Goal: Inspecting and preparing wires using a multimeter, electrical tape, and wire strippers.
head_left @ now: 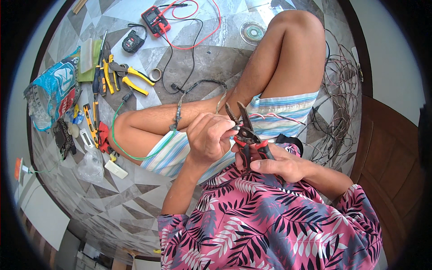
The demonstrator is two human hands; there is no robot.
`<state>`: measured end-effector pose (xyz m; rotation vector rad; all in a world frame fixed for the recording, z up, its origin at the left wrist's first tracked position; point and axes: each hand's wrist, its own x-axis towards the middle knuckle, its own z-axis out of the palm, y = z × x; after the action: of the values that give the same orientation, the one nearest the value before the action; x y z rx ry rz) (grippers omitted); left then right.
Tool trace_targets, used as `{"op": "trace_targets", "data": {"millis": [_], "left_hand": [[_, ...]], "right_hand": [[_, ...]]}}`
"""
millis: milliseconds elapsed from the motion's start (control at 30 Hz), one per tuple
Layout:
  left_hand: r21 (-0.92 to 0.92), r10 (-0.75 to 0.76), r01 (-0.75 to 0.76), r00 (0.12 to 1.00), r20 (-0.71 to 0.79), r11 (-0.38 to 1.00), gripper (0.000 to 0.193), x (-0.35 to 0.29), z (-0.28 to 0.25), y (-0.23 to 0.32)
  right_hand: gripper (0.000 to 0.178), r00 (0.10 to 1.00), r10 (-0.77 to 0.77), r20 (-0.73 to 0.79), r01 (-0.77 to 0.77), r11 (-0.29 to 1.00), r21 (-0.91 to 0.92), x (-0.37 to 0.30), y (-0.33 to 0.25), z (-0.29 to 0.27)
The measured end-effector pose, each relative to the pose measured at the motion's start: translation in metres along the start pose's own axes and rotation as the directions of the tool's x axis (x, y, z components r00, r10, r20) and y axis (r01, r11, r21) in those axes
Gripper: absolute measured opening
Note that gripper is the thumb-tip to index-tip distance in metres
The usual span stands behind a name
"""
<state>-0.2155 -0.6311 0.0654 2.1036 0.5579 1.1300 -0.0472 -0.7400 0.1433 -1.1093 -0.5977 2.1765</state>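
Wire strippers (247, 134) with red and black handles rest in my right hand (282, 164), whose fingers wrap the grips. Their jaws stand apart at the tips, pointing away from me. My left hand (210, 137) is closed in a pinch beside the jaws, on a dark wire end (236, 128) mostly hidden by the fingers. Red, white and black wires (279, 118) run from behind the jaws to the right over my striped shorts. A taped wire bundle (178, 112) and a green wire (150, 155) lie across my left leg.
Yellow-handled pliers (130, 78), screwdrivers (96, 81) and a tape roll (155, 74) lie at left. Farther off are a tape measure (133, 42), a red multimeter (155, 20) and a disc (252, 33). Tangled wires (342, 99) spread at right, near a brown door (389, 153).
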Motion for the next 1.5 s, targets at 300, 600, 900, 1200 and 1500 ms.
{"op": "trace_targets", "data": {"millis": [300,600,900,1200,1500], "left_hand": [[-0.001,0.007,-0.007,1.0,0.013,1.0,0.031,0.0,0.0,0.0],[-0.409,-0.539,0.511,0.84,0.053,0.756,0.027,-0.006,0.0,-0.005],[-0.329,-0.497,0.45,0.865,-0.069,0.83,0.03,0.006,0.003,-0.01],[-0.34,-0.409,0.332,0.894,-0.184,0.88,0.025,0.008,0.01,-0.015],[-0.174,-0.27,0.244,0.952,-0.143,0.954,0.026,-0.003,0.014,-0.011]], "right_hand": [[0.033,0.991,0.003,-0.131,-0.011,0.998,-0.059,0.001,-0.004,0.007],[0.042,0.986,-0.101,-0.135,0.125,0.976,0.179,0.006,0.006,-0.005],[0.046,0.994,-0.093,-0.059,0.066,0.933,-0.353,-0.007,0.012,-0.004],[0.041,0.982,0.033,-0.185,-0.1,0.926,-0.365,-0.005,0.013,0.005],[0.043,0.966,0.004,-0.257,-0.087,0.946,-0.311,0.01,0.002,0.005]]}}
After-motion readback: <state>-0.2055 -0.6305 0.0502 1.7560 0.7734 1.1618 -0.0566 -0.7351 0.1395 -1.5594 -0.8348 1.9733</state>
